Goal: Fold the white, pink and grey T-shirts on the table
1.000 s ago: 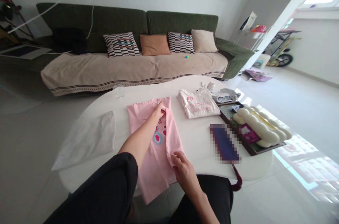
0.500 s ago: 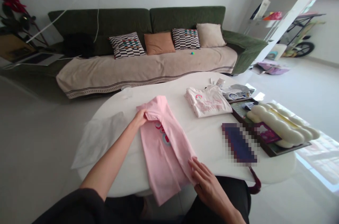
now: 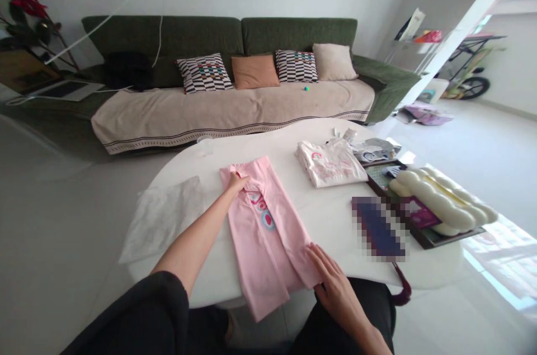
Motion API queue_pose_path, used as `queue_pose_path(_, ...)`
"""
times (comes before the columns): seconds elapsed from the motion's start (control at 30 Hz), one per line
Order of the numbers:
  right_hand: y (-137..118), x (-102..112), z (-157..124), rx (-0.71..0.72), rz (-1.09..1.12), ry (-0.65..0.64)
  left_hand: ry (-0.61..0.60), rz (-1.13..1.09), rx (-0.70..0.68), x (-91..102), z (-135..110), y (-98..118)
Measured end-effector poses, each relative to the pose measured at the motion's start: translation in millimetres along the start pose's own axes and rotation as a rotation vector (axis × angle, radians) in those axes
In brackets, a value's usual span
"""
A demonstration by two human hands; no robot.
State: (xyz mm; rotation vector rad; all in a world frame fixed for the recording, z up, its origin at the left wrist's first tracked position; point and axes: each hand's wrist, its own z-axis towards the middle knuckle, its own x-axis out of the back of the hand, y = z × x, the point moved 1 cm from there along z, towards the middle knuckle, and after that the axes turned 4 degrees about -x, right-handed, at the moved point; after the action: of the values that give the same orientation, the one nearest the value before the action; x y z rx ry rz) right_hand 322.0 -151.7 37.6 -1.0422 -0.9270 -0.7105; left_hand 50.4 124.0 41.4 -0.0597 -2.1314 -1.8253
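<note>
A pink T-shirt (image 3: 268, 232) lies lengthwise on the white oval table (image 3: 327, 215), both long sides folded inward so a colourful print shows in a strip down the middle. My left hand (image 3: 238, 183) is at the shirt's far end by the neckline, its fingers pinched on the folded left edge. My right hand (image 3: 333, 277) lies flat with fingers stretched out on the near right corner of the shirt, at the table's front edge. The shirt's near end hangs over that edge.
A folded white shirt (image 3: 331, 162) with a print sits to the right. A light grey cloth (image 3: 163, 215) lies at the left. A dark tray (image 3: 423, 226) with a cream puffy object (image 3: 440, 201), a blurred dark item (image 3: 380, 229) and papers occupy the right. A green sofa (image 3: 235, 75) stands behind.
The shirt's left side has been folded inward over the print. My left hand moved from the left edge to the neckline. My right hand flattened onto the near right corner.
</note>
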Motion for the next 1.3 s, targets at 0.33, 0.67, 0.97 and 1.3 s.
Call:
queue_pose_path(0.33, 4.5, -3.5, -7.4, -0.128, -0.031, 0.203, -0.016, -0.072, -0.172, -12.0, 10.0, 42.8)
queue_pose_path(0.67, 17.6, -7.9, -17.0, 0.125, -0.218, -0.025, 0.113, 0.253, -0.053, 23.8, -10.3, -10.9)
queue_pose_path(0.97, 12.4, 21.7, 2.9, 0.136, -0.134, -0.078, -0.015, 0.768, -0.505, 9.1, -4.3, 29.7)
queue_pose_path(1.3, -8.4, -31.3, 72.6, -0.077, -0.179, -0.112, -0.337, 0.904, -0.475, -42.2, 20.1, 1.0)
